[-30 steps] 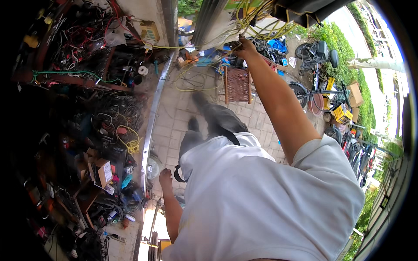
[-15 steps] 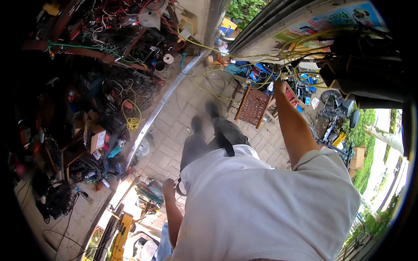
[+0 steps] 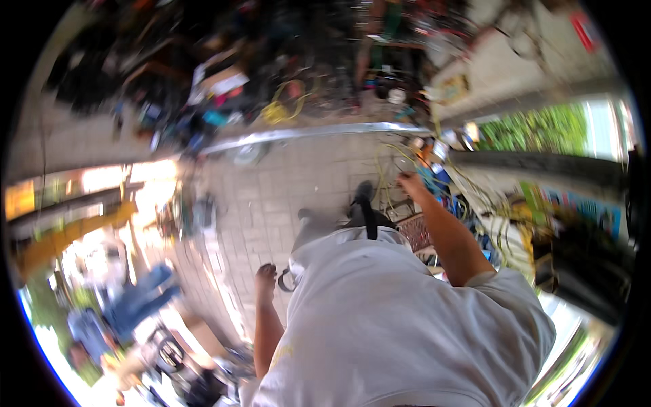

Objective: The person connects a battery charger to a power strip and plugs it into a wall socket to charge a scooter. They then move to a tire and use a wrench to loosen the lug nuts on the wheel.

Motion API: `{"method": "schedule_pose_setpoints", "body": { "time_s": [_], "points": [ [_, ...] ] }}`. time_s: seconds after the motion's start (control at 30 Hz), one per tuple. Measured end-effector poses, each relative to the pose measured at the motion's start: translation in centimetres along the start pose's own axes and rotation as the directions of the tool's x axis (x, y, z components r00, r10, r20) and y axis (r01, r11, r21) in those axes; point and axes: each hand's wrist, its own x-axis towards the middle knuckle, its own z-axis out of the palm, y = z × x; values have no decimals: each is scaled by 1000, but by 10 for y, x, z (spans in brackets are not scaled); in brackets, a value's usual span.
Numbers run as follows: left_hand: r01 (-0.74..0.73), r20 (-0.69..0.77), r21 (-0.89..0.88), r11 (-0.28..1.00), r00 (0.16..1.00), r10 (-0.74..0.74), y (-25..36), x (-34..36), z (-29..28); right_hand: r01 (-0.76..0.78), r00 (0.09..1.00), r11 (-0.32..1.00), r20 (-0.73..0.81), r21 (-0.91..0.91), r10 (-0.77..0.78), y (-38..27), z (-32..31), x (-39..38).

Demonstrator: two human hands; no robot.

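My right hand [image 3: 409, 183] is stretched forward over the paved floor, close to loose yellow cables [image 3: 384, 163]. Its fingers look bent but are smeared, and whether it touches a cable cannot be made out. Below that forearm lies a brown woven seat panel [image 3: 413, 230], partly covered by my arm. My left hand [image 3: 266, 273] hangs low beside my hip, near a dark strap loop [image 3: 287, 279]. Blur hides how its fingers are set, and no object shows in it.
A metal threshold strip [image 3: 312, 131] crosses ahead, with cluttered parts and a yellow cable coil [image 3: 274, 112] beyond it. Blue jeans [image 3: 142, 298], a cardboard box [image 3: 200, 336] and a yellow beam [image 3: 74, 234] stand at left. Dark covers [image 3: 576, 271] hang at right.
The view has swung to the right, so the threshold now runs nearly level across the top. My right hand has moved away from the pile beside the woven panel; the left still hangs down.
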Motion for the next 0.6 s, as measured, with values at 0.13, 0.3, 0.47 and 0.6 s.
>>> {"method": "schedule_pose_setpoints", "body": {
  "time_s": [0.13,0.3,0.47,0.6],
  "points": [
    [12,-109,-153,988,994,-29,-74,-8,-14,-55,990,995,-122,79,65,-32,-11,10],
    [203,-107,-260,944,966,-237,-151,-17,-37,-52,997,995,44,-83,56,-55,28,20],
    [164,-197,-552,817,927,-320,-236,-10,-73,19,989,949,144,-316,28,-77,169,-8],
    [95,-323,-653,752,863,-390,-265,-16,-106,223,937,839,346,-497,-44,-109,280,-49]
  ]
}}
